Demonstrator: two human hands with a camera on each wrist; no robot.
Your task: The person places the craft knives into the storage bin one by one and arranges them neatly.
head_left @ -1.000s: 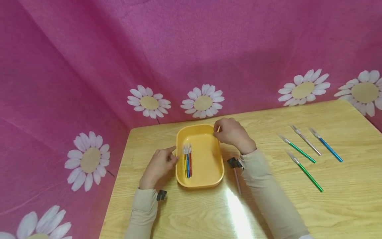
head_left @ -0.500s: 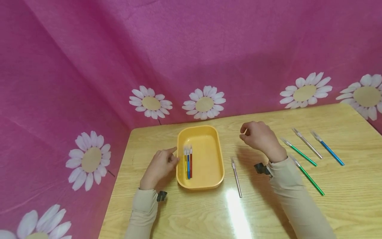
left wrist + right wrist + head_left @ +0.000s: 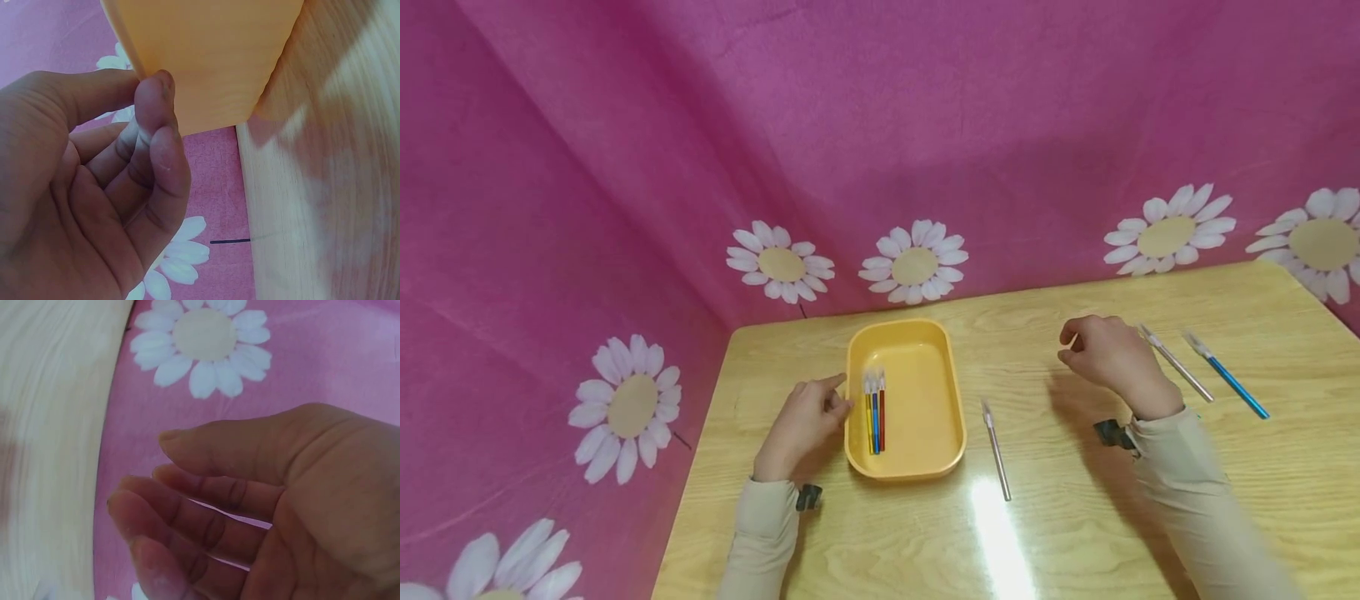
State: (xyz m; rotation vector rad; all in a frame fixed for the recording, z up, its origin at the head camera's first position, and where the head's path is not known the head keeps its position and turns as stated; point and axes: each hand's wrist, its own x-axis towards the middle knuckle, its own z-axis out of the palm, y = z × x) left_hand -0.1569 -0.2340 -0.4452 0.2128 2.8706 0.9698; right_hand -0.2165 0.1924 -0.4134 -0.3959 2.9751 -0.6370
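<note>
At the left side of a yellow tray (image 3: 961, 392), my left hand (image 3: 801, 425) pinches the rim between thumb and fingertip; the left wrist view shows these on the tray wall (image 3: 219, 62). Inside the tray lie three slim capped tools that look like craft knives: a yellow one (image 3: 869, 425), a blue one (image 3: 876, 425) and a red one (image 3: 882, 421). My right hand (image 3: 1112, 358) is over the table at the right, holding nothing. Its fingers bend loosely in the right wrist view (image 3: 250, 500). The green craft knives are almost wholly hidden beneath the right hand and sleeve.
A silver craft knife (image 3: 996, 450) lies just right of the tray. Beyond my right hand are another silver craft knife (image 3: 1180, 365) and a blue craft knife (image 3: 1232, 379). A pink flowered cloth (image 3: 1000, 125) hangs behind the wooden table (image 3: 865, 542).
My right hand has left the tray's far right corner and moved right across the table, over the green craft knives. The left hand has stayed at the tray's rim.
</note>
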